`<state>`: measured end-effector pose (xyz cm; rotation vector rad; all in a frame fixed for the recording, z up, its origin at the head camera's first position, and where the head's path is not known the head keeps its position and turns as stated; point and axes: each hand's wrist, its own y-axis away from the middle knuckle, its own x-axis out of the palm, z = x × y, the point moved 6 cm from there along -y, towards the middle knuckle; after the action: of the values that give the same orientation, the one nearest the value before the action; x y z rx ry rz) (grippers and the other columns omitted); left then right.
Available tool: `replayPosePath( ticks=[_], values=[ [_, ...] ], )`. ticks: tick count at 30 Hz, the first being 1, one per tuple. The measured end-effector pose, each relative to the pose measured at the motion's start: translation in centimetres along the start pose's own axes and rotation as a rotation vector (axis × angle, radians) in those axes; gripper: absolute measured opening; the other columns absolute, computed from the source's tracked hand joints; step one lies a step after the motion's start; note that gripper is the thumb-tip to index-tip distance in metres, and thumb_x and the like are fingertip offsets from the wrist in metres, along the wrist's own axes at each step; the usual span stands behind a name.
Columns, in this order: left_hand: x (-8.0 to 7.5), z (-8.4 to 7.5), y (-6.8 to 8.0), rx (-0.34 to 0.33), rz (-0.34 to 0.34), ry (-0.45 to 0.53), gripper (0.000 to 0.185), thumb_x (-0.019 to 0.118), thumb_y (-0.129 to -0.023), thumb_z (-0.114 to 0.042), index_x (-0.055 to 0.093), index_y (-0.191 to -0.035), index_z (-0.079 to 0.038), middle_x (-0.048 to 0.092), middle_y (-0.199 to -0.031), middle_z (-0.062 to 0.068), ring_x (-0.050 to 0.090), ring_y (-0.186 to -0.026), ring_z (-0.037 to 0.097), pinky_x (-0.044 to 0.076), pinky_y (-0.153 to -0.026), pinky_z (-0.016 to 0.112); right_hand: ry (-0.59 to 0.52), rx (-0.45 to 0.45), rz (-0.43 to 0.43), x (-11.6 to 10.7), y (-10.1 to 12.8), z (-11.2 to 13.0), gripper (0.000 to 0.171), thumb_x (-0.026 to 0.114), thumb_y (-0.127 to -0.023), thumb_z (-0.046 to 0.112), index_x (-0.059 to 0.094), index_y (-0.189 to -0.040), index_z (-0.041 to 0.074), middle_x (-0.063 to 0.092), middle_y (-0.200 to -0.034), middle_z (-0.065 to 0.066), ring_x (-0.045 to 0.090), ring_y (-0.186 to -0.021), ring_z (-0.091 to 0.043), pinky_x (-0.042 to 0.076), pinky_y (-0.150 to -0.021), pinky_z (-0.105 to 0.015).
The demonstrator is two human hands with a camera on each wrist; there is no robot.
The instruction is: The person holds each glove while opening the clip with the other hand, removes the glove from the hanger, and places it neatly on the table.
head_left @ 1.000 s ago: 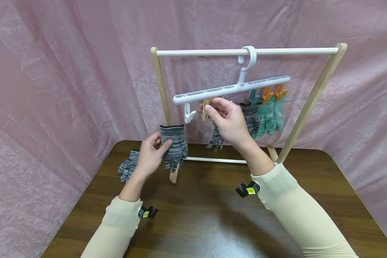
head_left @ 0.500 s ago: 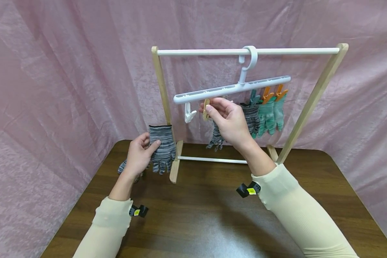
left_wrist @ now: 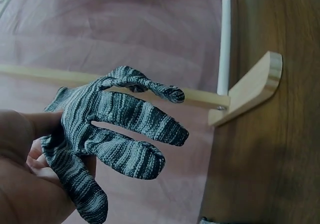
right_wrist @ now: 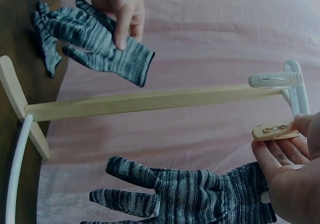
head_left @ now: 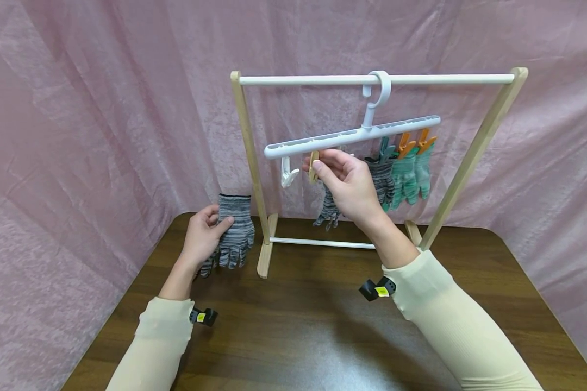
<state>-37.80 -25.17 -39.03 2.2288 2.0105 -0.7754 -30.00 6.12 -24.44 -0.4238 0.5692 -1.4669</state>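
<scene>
My left hand point(head_left: 203, 233) pinches a grey-and-black striped knit glove point(head_left: 237, 231) between thumb and fingers, left of the rack. Its black-edged cuff points up and its fingers hang down. In the left wrist view the glove's fingers point(left_wrist: 135, 114) spread towards the rack foot. My right hand point(head_left: 352, 187) grips a pale yellow clothespin point(right_wrist: 272, 130) under the white hanger point(head_left: 318, 143). To its left dangles a white clothespin point(head_left: 287, 174) with nothing in it. Partly hidden behind my right hand hangs another striped glove point(head_left: 329, 209). A further striped glove point(head_left: 207, 266) lies behind my left hand.
The hanger hooks over the white bar point(head_left: 298, 80) of a wooden rack point(head_left: 249, 141). On its right hang a striped glove point(head_left: 381, 176) from a dark green clothespin point(head_left: 385, 149) and green gloves point(head_left: 403, 176) from orange clothespins point(head_left: 405, 145). Below is a brown wooden table point(head_left: 293, 326).
My left hand has moved left with the striped glove, away from the hanger, and the glove has turned flatter to the head view. My right hand stays at the pale yellow clothespin.
</scene>
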Motion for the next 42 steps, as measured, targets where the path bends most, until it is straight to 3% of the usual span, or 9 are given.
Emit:
replayPosePath(
  ticks=[7,10,12,14,16,19,23,30,42],
  values=[
    [0.1,2.1,-0.7,-0.089,0.058,-0.019,0.053,0.069,-0.106,-0.022,0.051,-0.147,0.008,0.031,-0.084,0.000,0.042,-0.092,0.023,0.037,-0.093,0.044,-0.001,0.002,-0.009,0.0,0.1,0.0,0.030,0.064,-0.107,0.007,0.065,-0.132,-0.010,0.074,-0.120,-0.023,0.074,-0.112,-0.029,0.058,-0.094,-0.033],
    [0.2,3.1,-1.0,-0.120,0.080,-0.023,0.057,0.069,-0.107,-0.022,0.048,-0.153,0.005,0.033,-0.082,-0.002,0.043,-0.083,0.018,0.040,-0.088,0.040,0.000,0.004,-0.008,0.0,0.1,-0.1,0.030,0.063,-0.108,0.007,0.065,-0.132,-0.010,0.074,-0.121,-0.023,0.073,-0.113,-0.029,0.058,-0.095,-0.034],
    [0.5,3.8,-1.2,-0.129,0.101,-0.020,0.053,0.069,-0.107,-0.021,0.052,-0.150,0.003,0.046,-0.079,-0.002,0.043,-0.076,0.013,0.042,-0.084,0.037,-0.001,0.006,-0.007,0.0,0.1,-0.1,0.030,0.063,-0.108,0.007,0.065,-0.133,-0.010,0.074,-0.121,-0.022,0.073,-0.114,-0.029,0.058,-0.096,-0.034],
    [0.7,4.3,-1.4,-0.136,0.118,-0.024,0.049,0.068,-0.107,-0.020,0.054,-0.148,0.002,0.066,-0.091,0.004,0.055,-0.080,0.010,0.048,-0.085,0.035,-0.002,0.007,-0.006,0.0,0.1,-0.2,0.030,0.063,-0.108,0.008,0.065,-0.133,-0.010,0.074,-0.121,-0.022,0.073,-0.114,-0.028,0.058,-0.096,-0.034],
    [1.0,4.9,-1.6,-0.142,0.139,-0.024,0.047,0.068,-0.107,-0.019,0.056,-0.146,0.002,0.074,-0.117,0.013,0.067,-0.102,0.017,0.052,-0.093,0.039,0.001,0.008,-0.008,0.0,0.2,-0.2,0.030,0.064,-0.108,0.008,0.065,-0.132,-0.009,0.074,-0.120,-0.021,0.073,-0.113,-0.028,0.058,-0.096,-0.034],
    [1.5,5.6,-1.9,-0.157,0.164,-0.019,0.045,0.066,-0.108,-0.018,0.056,-0.146,0.003,0.068,-0.135,0.024,0.065,-0.122,0.034,0.050,-0.103,0.051,0.004,0.006,-0.011,0.0,0.2,-0.2,0.029,0.064,-0.108,0.008,0.066,-0.133,-0.007,0.075,-0.119,-0.021,0.074,-0.113,-0.027,0.058,-0.095,-0.034],
    [2.1,6.5,-2.3,-0.176,0.188,-0.040,0.044,0.065,-0.108,-0.018,0.056,-0.146,0.002,0.066,-0.137,0.026,0.061,-0.127,0.042,0.041,-0.113,0.062,0.003,0.004,-0.014,0.1,0.2,-0.2,0.029,0.063,-0.108,0.008,0.066,-0.133,-0.007,0.075,-0.119,-0.021,0.074,-0.112,-0.027,0.058,-0.096,-0.034],
    [2.9,8.5,-3.1,-0.240,0.226,-0.059,0.047,0.064,-0.109,-0.018,0.052,-0.149,0.004,0.061,-0.142,0.029,0.058,-0.131,0.043,0.047,-0.107,0.059,0.002,-0.007,-0.009,0.2,0.1,0.0,0.031,0.062,-0.108,0.006,0.064,-0.134,-0.011,0.074,-0.120,-0.022,0.074,-0.113,-0.029,0.058,-0.094,-0.034],
    [4.4,10.3,-3.6,-0.318,0.276,-0.181,0.062,0.062,-0.109,-0.021,0.039,-0.158,0.007,0.043,-0.156,0.035,0.042,-0.144,0.050,0.043,-0.111,0.063,-0.003,0.009,-0.018,0.1,0.1,-0.1,0.031,0.062,-0.108,0.007,0.064,-0.134,-0.011,0.074,-0.120,-0.022,0.073,-0.114,-0.029,0.058,-0.096,-0.034]
  ],
)
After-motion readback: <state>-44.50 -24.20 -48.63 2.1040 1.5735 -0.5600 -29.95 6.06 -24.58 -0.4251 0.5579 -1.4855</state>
